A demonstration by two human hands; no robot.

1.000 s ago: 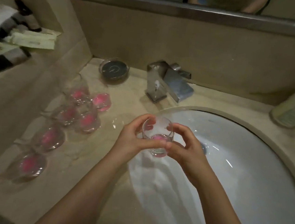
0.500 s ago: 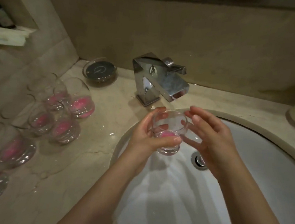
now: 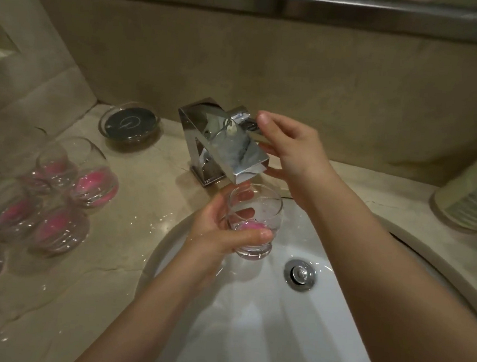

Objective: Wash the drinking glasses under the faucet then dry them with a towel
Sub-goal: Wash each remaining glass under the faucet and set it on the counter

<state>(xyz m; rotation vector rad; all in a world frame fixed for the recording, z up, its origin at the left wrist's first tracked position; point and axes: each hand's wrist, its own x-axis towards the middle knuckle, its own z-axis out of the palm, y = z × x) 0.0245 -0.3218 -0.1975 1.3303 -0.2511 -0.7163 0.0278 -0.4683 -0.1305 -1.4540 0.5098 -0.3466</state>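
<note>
My left hand (image 3: 218,231) grips a small clear drinking glass (image 3: 260,211) with a pink base, upright, just under the spout of the chrome faucet (image 3: 223,145) and over the white sink (image 3: 263,313). My right hand (image 3: 294,154) is at the right side of the faucet, its fingers straight and reaching to the handle at the back. No water stream is plainly visible. Several more clear glasses with pink bases (image 3: 93,182) stand on the counter at the left.
A round glass dish with a dark insert (image 3: 130,122) sits behind the glasses by the wall. A pale container (image 3: 472,198) stands at the right edge of the beige stone counter (image 3: 104,255), which is wet. The drain plug (image 3: 300,273) is in the basin.
My right hand has left the glass and risen to the faucet handle. My left hand has carried the glass up under the spout. The view has moved closer to the faucet.
</note>
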